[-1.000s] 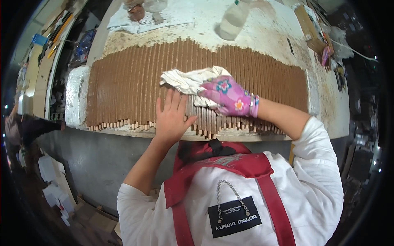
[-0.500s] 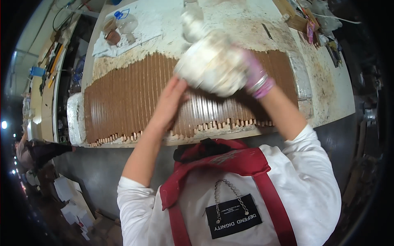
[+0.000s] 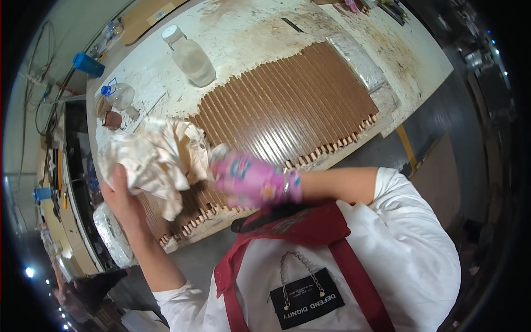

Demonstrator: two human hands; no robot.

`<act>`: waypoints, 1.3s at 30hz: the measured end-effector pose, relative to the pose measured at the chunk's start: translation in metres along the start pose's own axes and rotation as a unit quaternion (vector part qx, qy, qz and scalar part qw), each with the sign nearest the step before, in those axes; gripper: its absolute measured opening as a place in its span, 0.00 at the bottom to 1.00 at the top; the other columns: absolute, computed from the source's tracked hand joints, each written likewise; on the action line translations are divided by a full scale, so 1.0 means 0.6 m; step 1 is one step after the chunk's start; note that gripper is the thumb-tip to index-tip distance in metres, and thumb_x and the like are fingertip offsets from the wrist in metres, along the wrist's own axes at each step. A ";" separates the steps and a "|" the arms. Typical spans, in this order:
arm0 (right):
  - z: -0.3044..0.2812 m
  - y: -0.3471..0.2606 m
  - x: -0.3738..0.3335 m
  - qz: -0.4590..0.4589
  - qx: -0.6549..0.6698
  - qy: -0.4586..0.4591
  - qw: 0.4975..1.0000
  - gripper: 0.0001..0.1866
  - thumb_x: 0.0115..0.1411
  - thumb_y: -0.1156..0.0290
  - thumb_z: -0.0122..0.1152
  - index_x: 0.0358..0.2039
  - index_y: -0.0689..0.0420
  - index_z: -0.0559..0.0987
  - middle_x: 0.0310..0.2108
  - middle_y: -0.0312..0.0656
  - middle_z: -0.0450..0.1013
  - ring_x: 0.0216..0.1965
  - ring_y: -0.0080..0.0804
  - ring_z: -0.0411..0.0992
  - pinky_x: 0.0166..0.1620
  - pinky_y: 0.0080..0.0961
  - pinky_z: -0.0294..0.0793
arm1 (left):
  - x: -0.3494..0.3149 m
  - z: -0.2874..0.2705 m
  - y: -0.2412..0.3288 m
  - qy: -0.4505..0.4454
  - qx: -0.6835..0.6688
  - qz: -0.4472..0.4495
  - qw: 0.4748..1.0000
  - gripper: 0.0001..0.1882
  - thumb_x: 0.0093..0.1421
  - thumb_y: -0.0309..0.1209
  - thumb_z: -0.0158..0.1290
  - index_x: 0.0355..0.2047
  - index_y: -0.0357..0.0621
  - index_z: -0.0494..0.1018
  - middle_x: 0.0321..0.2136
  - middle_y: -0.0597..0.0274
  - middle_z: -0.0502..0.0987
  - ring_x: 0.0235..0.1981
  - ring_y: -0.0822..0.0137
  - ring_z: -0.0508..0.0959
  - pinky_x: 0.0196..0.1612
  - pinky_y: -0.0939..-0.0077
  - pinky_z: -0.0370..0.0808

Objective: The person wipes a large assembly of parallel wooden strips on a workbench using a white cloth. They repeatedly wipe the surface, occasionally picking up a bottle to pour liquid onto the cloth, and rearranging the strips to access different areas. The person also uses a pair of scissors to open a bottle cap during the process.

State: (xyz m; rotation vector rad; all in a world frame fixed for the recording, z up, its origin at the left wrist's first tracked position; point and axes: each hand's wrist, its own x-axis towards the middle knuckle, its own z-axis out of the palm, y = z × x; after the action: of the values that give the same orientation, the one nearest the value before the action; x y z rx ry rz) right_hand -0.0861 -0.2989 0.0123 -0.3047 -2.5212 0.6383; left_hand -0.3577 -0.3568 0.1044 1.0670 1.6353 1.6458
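A bunched, creased off-white cloth hangs over the left part of a row of brown grooved strips. My left hand is closed on the cloth's near left side; its thumb shows in front, while the other fingers are hidden behind the folds. At the cloth's right edge is my right hand, in a pink flowered glove and blurred by motion. Its fingers are curled round the cloth's edge. The strips lie side by side on the table, their pale ends jutting unevenly along the near side.
Beyond the strips stands a see-through bottle with a white cap. A blue-capped jug and a brown cup are at the far left. Plastic-wrapped bars flank the strips. A dark flat piece lies farther back.
The cloth has moved left and toward me, from above the middle of the strips to their left part. Both hands moved left with it. My view has turned, bringing the capped bottle fully into sight.
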 end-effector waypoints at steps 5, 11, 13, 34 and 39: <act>0.110 -0.027 0.012 0.044 0.050 -0.265 0.962 0.26 0.53 0.57 0.59 0.53 0.49 0.72 0.49 0.48 0.71 0.47 0.46 0.73 0.47 0.45 0.73 | -0.012 0.066 -0.134 -0.394 0.463 0.245 0.755 0.21 0.57 0.31 0.55 0.52 0.47 0.71 0.63 0.61 0.63 0.67 0.47 0.54 0.65 0.44 0.51; 0.124 -0.025 0.006 -0.033 -0.030 -0.142 0.989 0.30 0.54 0.53 0.59 0.57 0.44 0.70 0.58 0.44 0.66 0.58 0.47 0.64 0.59 0.56 0.61 | 0.048 0.082 -0.236 -0.364 0.493 0.322 0.722 0.22 0.56 0.38 0.58 0.51 0.51 0.71 0.63 0.64 0.61 0.64 0.51 0.57 0.60 0.48 0.56; 0.135 -0.024 0.010 -0.069 -0.059 -0.087 0.992 0.29 0.56 0.52 0.56 0.59 0.43 0.69 0.62 0.43 0.63 0.65 0.48 0.57 0.66 0.56 0.50 | 0.126 0.082 -0.256 -0.253 0.497 0.324 0.764 0.22 0.58 0.37 0.56 0.53 0.50 0.71 0.57 0.60 0.68 0.56 0.52 0.67 0.52 0.54 0.67; 0.137 -0.023 0.005 -0.033 -0.091 -0.120 0.988 0.31 0.55 0.52 0.57 0.60 0.42 0.68 0.63 0.41 0.62 0.67 0.46 0.55 0.69 0.52 0.47 | 0.088 0.105 -0.210 -0.371 0.497 0.419 0.663 0.14 0.52 0.28 0.54 0.40 0.45 0.70 0.36 0.53 0.72 0.38 0.53 0.74 0.36 0.63 0.76; 0.129 -0.033 0.013 -0.050 -0.052 -0.132 0.989 0.32 0.55 0.51 0.58 0.61 0.44 0.68 0.64 0.43 0.61 0.68 0.46 0.53 0.69 0.53 0.43 | 0.259 0.094 -0.183 -0.217 0.638 0.306 0.672 0.15 0.56 0.34 0.54 0.43 0.46 0.72 0.40 0.50 0.73 0.42 0.52 0.74 0.42 0.58 0.75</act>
State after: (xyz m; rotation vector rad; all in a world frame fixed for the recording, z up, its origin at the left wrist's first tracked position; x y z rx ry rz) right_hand -0.1361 -0.3428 -0.0331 -0.1359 -2.8099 0.5379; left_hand -0.4041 -0.1866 0.0136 2.6352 2.1063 0.0855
